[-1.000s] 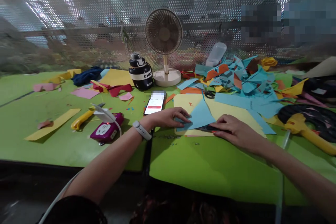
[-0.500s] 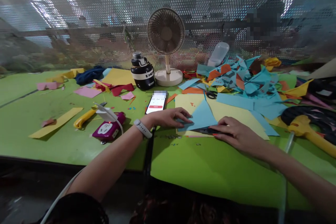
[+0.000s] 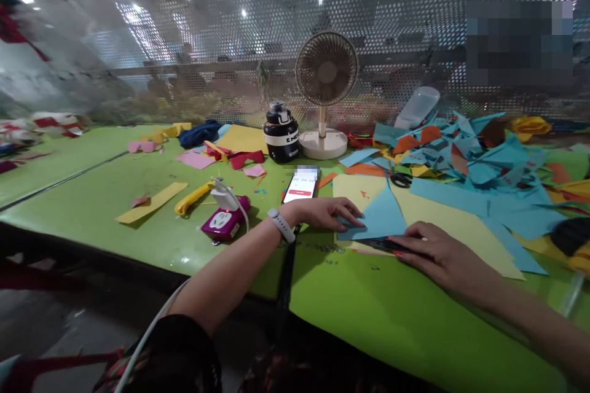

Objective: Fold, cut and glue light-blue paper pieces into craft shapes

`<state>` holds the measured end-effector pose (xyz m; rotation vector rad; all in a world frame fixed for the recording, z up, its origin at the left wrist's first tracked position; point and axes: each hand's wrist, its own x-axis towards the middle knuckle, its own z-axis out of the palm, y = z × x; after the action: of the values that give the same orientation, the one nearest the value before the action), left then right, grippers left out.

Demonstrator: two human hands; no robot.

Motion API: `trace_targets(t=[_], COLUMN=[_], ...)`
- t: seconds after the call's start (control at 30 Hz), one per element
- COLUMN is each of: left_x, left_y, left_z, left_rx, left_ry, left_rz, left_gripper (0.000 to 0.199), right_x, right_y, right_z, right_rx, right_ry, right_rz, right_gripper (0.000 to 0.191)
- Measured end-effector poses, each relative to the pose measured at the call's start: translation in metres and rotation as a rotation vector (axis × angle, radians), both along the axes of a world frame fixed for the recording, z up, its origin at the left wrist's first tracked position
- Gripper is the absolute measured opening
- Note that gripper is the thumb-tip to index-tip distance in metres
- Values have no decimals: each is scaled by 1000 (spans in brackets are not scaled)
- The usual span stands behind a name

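A blue folded paper triangle (image 3: 383,215) lies on pale yellow sheets (image 3: 442,227) on the green table. My left hand (image 3: 332,214), with a white wristband, rests its spread fingertips on the triangle's left part. At its lower right corner my right hand (image 3: 431,252) is closed round a dark, slim tool (image 3: 385,244) that lies along the triangle's lower edge. The tool looks like a stapler or scissors; its far end is partly hidden under the blue paper.
A phone (image 3: 300,185) lies left of the sheets, with a black bottle (image 3: 281,135) and a fan (image 3: 326,70) behind. Blue scraps (image 3: 483,156) heap at the right. A purple power socket (image 3: 225,218), yellow cutter (image 3: 193,198) and black-handled scissors (image 3: 401,180) lie around.
The view has turned left, so everything appears further right. Both hands keep nearly the same places on the blue paper and the dark tool.
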<state>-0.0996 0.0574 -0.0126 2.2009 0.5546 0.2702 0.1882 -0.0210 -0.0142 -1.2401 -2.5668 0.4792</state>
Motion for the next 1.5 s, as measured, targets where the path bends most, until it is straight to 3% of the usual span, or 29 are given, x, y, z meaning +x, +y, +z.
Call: trace_targets(t=[0.47,0.8,1.0,1.13,1.2,1.3,1.37,1.5], left_x=[-1,0,4,5,5,5,6,6], left_y=[2,0,-10,-18,-20,-20,-18,-16], left_z=[-2,0,10,15,16,15,13,8], left_rx=[75,45,66,215,245,186,108,5], left_ry=[33,34,-1,47,111,155,145,135], left_rz=[-35,-2,72,304,341,344,346,377], left_gripper=[32,32,29,56,65,62,64,69], right_x=[-8,-19,-11,27,51,80,89,93], right_y=[-3,-9,-15,3,18,40,50,58], right_z=[4,4,21,38,42,40,36,24], right_rx=[-57,-33,-59,98,214,321,366,394], right_ry=[-23,-13,38,71,42,-77,-148,-234], right_rz=[-6,38,89,-134,-280,-449,-510,-504], right_gripper=[41,35,36,44,50,49,43,34])
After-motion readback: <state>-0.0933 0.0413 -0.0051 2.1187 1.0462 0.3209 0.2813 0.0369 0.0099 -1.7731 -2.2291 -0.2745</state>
